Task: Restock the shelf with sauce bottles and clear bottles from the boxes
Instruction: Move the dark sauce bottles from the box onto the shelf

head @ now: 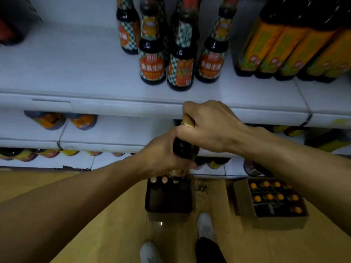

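A person restocking a store aisle holds a dark sauce bottle point(185, 147) in mid-air just below the lip of the white shelf point(95, 103) — both hands on it. The right hand point(209, 126) curls over the neck and gold-coloured cap, while the left hand point(161, 154) wraps the shoulder and body lower down. Directly beneath, on the yellow floor, stands an open brown box point(169, 198) with a few capped bottles showing along its far side; a second box point(273, 200), well apart to the right, is packed with orange-capped bottles.

On the shelf above, a cluster of matching bottles point(180, 59) stands upright — dark, glossy, narrow-necked, with checkered green-and-white wrap and orange labels. Beside them to the right is a row of taller bottles with orange and green labels point(281, 48).

The bottle looks like full glass: likely heavy for its size, rigid, smooth enough to slip, and breakable if it knocks the shelf edge or its neighbours. A grasp round the body, with the neck only steadied, appears the safer hold.
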